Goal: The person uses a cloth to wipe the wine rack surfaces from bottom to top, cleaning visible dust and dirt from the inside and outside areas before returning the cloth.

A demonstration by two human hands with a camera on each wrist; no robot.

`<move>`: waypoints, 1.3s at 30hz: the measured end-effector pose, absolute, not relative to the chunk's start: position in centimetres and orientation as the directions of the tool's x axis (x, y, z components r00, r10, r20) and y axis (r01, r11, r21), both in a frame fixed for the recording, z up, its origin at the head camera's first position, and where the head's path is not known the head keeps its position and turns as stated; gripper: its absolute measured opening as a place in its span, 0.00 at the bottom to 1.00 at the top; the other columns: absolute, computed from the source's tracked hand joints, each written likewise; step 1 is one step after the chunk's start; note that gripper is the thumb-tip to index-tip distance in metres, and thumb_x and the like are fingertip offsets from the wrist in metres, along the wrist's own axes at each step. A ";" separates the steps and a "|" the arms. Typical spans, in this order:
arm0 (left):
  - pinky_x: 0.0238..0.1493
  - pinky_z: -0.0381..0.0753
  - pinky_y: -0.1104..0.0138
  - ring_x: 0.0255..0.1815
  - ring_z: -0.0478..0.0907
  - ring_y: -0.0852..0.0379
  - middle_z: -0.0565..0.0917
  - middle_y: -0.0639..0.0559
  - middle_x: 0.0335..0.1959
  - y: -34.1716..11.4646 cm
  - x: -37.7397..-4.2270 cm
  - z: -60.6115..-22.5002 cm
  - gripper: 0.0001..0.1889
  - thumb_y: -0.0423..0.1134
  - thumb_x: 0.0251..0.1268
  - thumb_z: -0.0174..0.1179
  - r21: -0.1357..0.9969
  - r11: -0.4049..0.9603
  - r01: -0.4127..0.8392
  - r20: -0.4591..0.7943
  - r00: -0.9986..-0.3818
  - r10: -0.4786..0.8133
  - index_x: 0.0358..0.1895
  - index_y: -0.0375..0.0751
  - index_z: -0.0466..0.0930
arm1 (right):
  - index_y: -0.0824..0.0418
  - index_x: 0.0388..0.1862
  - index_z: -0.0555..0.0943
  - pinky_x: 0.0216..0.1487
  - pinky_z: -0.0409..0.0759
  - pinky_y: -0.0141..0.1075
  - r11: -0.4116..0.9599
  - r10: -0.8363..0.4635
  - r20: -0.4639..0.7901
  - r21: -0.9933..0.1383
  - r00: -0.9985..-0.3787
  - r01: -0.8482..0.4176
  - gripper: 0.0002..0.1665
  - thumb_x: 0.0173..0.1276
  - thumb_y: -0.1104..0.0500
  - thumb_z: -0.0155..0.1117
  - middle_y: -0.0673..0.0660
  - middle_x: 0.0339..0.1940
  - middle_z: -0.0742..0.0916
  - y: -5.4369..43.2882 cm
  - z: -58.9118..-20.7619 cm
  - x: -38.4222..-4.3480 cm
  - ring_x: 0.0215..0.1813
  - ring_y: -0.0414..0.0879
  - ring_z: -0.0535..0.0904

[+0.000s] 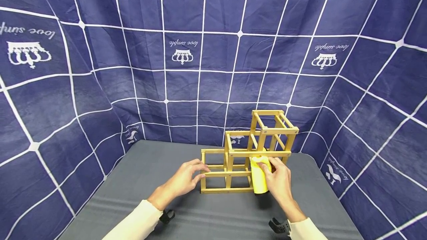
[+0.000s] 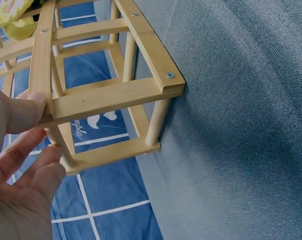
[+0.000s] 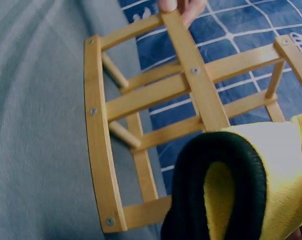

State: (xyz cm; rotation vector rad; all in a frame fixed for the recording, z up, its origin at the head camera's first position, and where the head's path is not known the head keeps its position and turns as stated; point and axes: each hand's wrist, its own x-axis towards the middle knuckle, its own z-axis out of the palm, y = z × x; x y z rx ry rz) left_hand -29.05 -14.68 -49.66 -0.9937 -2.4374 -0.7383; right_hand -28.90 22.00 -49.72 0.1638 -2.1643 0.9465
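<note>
A stepped wooden rack (image 1: 238, 154) of pale slats and dowels stands on the grey surface, tallest at its right end. My left hand (image 1: 181, 177) holds the rack's left end; in the left wrist view its thumb lies on a corner of the wooden frame (image 2: 111, 97) with the fingers around the far side. My right hand (image 1: 280, 180) grips a folded yellow cloth (image 1: 258, 180) in front of the rack's right part. Close up in the right wrist view, the cloth (image 3: 286, 175) shows a black border and hides part of the rack.
Grey fabric (image 1: 140, 180) covers the work surface. Behind and at both sides hangs a navy curtain (image 1: 217, 55) with white grid lines and crown prints. A dark band (image 1: 279, 226) sits at the right wrist, another (image 1: 167, 216) at the left.
</note>
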 end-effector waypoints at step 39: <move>0.63 0.96 0.47 0.60 0.96 0.44 0.95 0.47 0.57 -14.6 -29.9 -51.0 0.08 0.27 0.74 0.78 0.349 0.597 0.722 0.613 -0.658 0.436 0.48 0.41 0.92 | 0.77 0.58 0.93 0.40 0.79 0.13 0.364 0.597 0.549 -0.835 -0.585 -0.412 0.15 0.77 0.70 0.80 0.22 0.33 0.88 34.5 -48.7 -28.1 0.34 0.19 0.83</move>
